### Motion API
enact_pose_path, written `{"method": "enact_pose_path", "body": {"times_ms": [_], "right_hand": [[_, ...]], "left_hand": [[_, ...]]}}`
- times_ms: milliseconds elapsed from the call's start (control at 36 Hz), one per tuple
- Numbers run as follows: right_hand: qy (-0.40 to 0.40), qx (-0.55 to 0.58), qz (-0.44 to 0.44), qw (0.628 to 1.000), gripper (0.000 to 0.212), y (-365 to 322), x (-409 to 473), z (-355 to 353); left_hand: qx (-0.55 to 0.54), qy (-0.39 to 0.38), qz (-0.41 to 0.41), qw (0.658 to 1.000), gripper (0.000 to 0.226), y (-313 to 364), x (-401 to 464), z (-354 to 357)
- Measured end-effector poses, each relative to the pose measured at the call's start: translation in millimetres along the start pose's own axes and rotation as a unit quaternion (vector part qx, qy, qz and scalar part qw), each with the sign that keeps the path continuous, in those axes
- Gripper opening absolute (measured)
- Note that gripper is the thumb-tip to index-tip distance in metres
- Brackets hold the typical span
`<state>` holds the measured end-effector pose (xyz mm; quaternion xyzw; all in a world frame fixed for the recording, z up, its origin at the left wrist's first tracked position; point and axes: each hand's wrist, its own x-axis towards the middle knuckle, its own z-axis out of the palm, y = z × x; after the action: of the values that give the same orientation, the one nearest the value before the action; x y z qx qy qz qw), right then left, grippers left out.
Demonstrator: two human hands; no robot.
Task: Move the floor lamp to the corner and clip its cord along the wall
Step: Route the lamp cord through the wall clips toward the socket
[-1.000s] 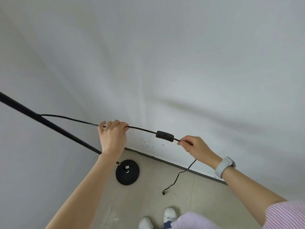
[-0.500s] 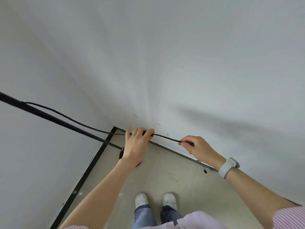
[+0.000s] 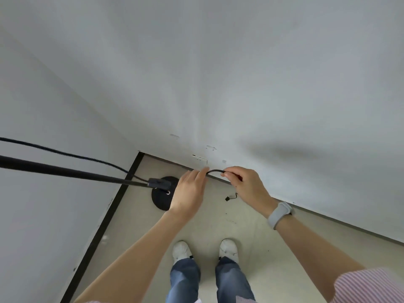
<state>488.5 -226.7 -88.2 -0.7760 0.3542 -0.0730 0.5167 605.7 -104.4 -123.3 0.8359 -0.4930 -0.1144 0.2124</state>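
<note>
Right hand: fingers curled tight, thumb and forefinger pinching the thin black lamp cord at its right end of a short arch. Pale grey band on the wrist.

Left hand: fingers nearly straight and together, back of hand toward the camera, fingertips at the left end of that arch. Whether they grip the cord or only press on it cannot be told; the palm side is hidden.

The arch sits low against the white back wall, just below a small white rectangular fitting on the wall, above the dark baseboard.

Round black flat lamp base on the pale floor, in the corner, partly covered by the left hand. Black slim lamp pole runs left from it and is cut off at the frame edge; lamp head out of view. A black boxy inline switch hangs over the base where the pole meets it.

More cord trails along the left wall, out of frame. The black plug end lies loose on the floor under the right hand
</note>
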Motion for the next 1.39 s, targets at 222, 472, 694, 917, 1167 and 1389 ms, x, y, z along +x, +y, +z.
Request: {"method": "enact_pose_path", "body": {"times_ms": [222,472,694,917,1167,1389], "right_hand": [[-0.032,-0.037,-0.034,0.998,0.017,62,85,75],[0.133,-0.139,-0.118,0.974,0.005,147,160,136],[0.22,-0.133,-0.269,0.928,0.012,133,205,173],[0.255,-0.181,-0.318,0.895,0.011,125,238,193],[0.27,-0.261,-0.324,0.868,0.016,125,254,204],[0.273,-0.242,-0.329,0.871,0.013,159,245,207]], "left_hand": [[0.155,0.099,-0.074,0.98,0.016,-110,48,35],[0.319,0.243,-0.043,0.915,0.037,-206,95,102],[0.311,0.34,0.013,0.887,0.034,-250,131,138],[0.31,0.384,0.051,0.868,0.019,-274,140,145],[0.299,0.386,0.008,0.872,0.018,-271,157,132],[0.215,0.42,0.032,0.881,0.013,-279,163,134]]}}
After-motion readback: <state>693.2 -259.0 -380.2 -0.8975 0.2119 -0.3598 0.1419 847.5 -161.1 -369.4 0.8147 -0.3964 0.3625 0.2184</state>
